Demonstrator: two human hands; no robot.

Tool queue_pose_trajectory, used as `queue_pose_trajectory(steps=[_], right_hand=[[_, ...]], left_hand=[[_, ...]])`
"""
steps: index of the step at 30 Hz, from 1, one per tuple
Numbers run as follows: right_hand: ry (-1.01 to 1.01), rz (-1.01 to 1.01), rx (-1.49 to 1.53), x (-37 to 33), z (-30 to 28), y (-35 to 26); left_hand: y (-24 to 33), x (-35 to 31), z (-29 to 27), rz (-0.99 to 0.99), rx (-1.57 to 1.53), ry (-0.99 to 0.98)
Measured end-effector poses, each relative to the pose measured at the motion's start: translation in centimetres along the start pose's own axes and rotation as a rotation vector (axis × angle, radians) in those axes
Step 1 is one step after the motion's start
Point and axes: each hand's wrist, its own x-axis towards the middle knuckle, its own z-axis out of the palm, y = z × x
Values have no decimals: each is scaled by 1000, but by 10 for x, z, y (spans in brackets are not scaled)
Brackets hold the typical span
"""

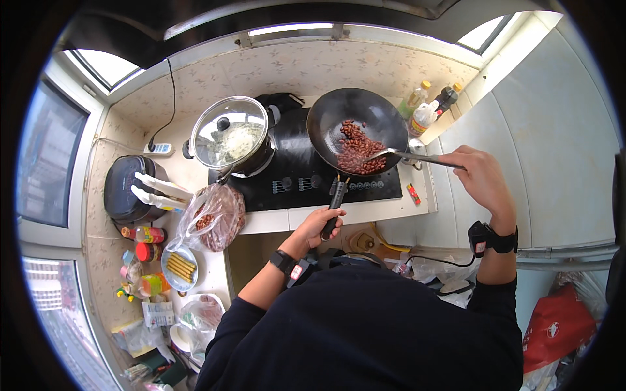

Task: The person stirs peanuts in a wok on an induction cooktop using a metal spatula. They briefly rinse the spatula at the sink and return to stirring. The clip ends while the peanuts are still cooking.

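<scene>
A dark wok point(326, 120) sits on the right side of the black stovetop, tilted a little toward me. Reddish-brown peanuts point(355, 144) lie heaped in its lower right part. My left hand point(317, 225) is wrapped round the wok's black handle point(335, 202). From the right, my right hand point(479, 177) grips the long handle of a metal spatula point(424, 157). The spatula's blade is in among the peanuts, partly covered by them.
A pot with a glass lid point(231, 130) stands on the stovetop's left point(290, 163). Left of it are a clear bag of peanuts point(218, 218), a plate of yellow sticks point(180, 268) and several jars. Bottles point(417, 98) crowd the back right corner. A lighter point(413, 193) lies near the counter's right edge.
</scene>
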Motion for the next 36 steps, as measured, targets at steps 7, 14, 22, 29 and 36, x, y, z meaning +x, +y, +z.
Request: queue_pose_trajectory(steps=[7, 14, 22, 29, 36], right_hand=[[121, 24, 91, 43, 94, 8], [373, 58, 164, 85, 158, 19], [-2, -50, 76, 15, 46, 9], [13, -35, 19, 24, 67, 12], [322, 176, 195, 92, 164, 29]], left_hand=[[0, -1, 1, 2, 5, 11], [0, -1, 4, 29, 25, 24], [-2, 4, 3, 15, 103, 81], [1, 9, 8, 65, 155, 76], [-1, 8, 11, 69, 128, 97]])
